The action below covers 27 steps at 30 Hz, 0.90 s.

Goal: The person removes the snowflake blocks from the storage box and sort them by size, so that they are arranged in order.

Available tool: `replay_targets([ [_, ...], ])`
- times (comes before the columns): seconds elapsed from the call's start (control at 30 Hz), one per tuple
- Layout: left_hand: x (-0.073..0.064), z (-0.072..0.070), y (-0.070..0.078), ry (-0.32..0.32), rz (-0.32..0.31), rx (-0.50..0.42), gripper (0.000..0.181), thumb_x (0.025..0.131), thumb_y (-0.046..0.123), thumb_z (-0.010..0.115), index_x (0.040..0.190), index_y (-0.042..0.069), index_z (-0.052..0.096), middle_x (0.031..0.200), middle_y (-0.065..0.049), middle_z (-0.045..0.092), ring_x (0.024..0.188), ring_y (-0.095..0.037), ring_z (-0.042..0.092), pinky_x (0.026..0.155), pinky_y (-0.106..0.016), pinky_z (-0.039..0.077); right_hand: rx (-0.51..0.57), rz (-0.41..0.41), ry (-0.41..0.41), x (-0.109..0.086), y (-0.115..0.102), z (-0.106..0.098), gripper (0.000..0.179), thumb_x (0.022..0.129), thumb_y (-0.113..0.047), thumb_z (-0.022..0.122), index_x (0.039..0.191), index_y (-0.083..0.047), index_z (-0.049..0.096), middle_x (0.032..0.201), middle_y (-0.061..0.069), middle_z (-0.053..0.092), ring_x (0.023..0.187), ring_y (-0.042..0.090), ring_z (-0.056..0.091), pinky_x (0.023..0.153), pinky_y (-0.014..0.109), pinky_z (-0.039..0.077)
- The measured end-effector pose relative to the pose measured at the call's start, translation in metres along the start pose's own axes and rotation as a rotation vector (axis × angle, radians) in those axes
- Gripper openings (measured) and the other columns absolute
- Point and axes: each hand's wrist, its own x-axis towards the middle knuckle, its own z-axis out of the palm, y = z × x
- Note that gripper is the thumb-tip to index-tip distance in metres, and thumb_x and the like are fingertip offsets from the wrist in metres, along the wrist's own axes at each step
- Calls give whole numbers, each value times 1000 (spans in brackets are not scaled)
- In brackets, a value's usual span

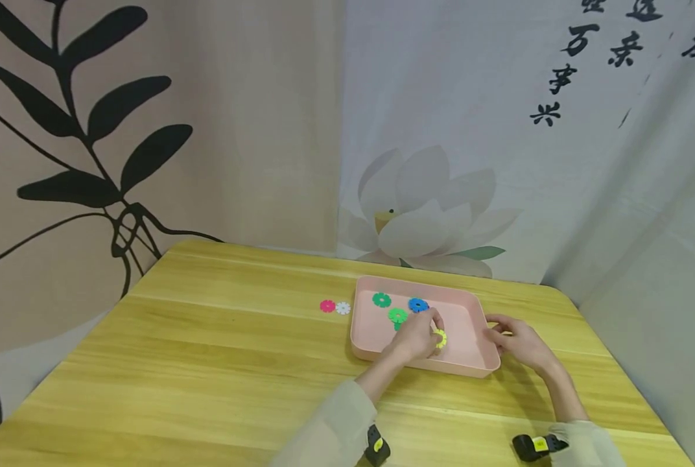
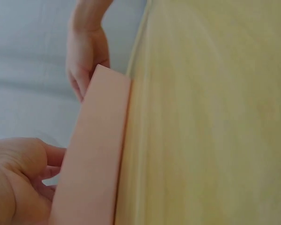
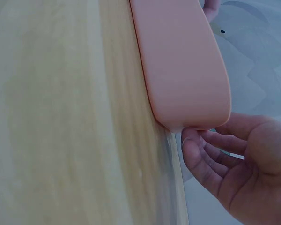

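Observation:
A shallow pink tray (image 1: 464,311) sits on the table, with several flower-shaped plastic discs in it. My left hand (image 1: 417,335) reaches over the near wall and pinches a yellow disc (image 1: 441,338) between thumb and fingers; part of the disc is hidden. A blue disc (image 1: 417,305), a green disc (image 1: 382,299) and a light green disc (image 1: 398,315) lie nearby, with a darker green one (image 1: 397,327) partly covered. My right hand (image 1: 520,342) holds the tray's right end, its fingers at the rim, as the right wrist view also shows.
On the wooden table (image 1: 207,363), a pink disc (image 1: 327,306) and a white disc (image 1: 343,308) lie just left of the tray. Printed curtains (image 1: 266,130) hang behind the table and along its right side.

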Motion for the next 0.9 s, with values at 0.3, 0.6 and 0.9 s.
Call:
replay_targets([
  [0.3,-6,-14,-1,39,61,-67,12,93,2,70,98,8,61,71,1,56,60,-10,52,51,-20,41,0,2,-4,0,0,-1,48,105,-15,56,139,16,44,99,12,63,78,20,59,66,32,53],
  [0.6,-7,-32,-5,60,104,-101,12,94,1,69,101,5,61,69,-1,55,59,-17,61,50,-18,42,18,9,-12,-1,0,-2,49,105,-16,56,140,16,44,99,13,64,79,21,60,68,33,55],
  [0.9,-12,-60,-11,71,68,-177,12,96,8,68,106,6,61,81,-9,63,78,-38,71,59,-24,51,3,6,-3,0,-1,-1,48,105,-16,56,139,16,45,100,14,63,79,21,59,65,31,53],
])
